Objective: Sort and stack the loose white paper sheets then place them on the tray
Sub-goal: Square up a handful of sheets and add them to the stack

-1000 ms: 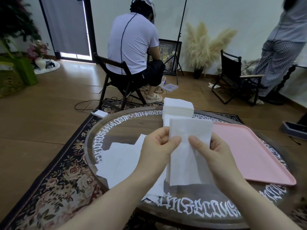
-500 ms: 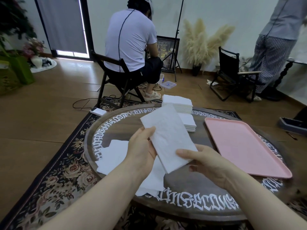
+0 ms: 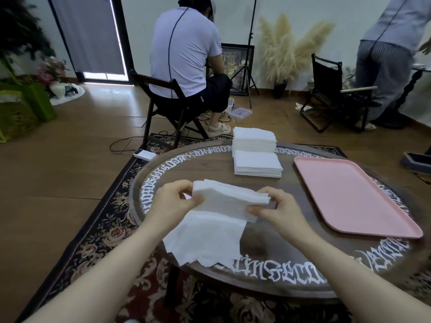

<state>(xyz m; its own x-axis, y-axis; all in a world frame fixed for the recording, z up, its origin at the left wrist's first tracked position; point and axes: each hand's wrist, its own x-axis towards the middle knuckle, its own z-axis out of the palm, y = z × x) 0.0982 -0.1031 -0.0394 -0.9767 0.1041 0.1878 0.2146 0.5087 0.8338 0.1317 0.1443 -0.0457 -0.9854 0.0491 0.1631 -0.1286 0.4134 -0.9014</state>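
Observation:
Both hands hold a small bundle of white paper sheets (image 3: 229,199) flat above the round table. My left hand (image 3: 173,201) pinches its left end and my right hand (image 3: 275,209) pinches its right end. Below the bundle, loose white sheets (image 3: 207,238) lie spread on the table's near left side. Two neat stacks stand at the far side: a taller stack (image 3: 254,139) behind a lower stack (image 3: 257,163). The pink tray (image 3: 354,197) sits on the table's right part with nothing in it.
The dark round table (image 3: 291,257) has white lettering round its rim and stands on a floral rug (image 3: 98,231). A person sits on a folding chair (image 3: 168,106) beyond the table. Another person stands at the far right beside a black chair (image 3: 331,94).
The sheet I held upright in both hands has come down flat. My hands now hold a bundle of sheets low over the loose pile. The view has tilted slightly.

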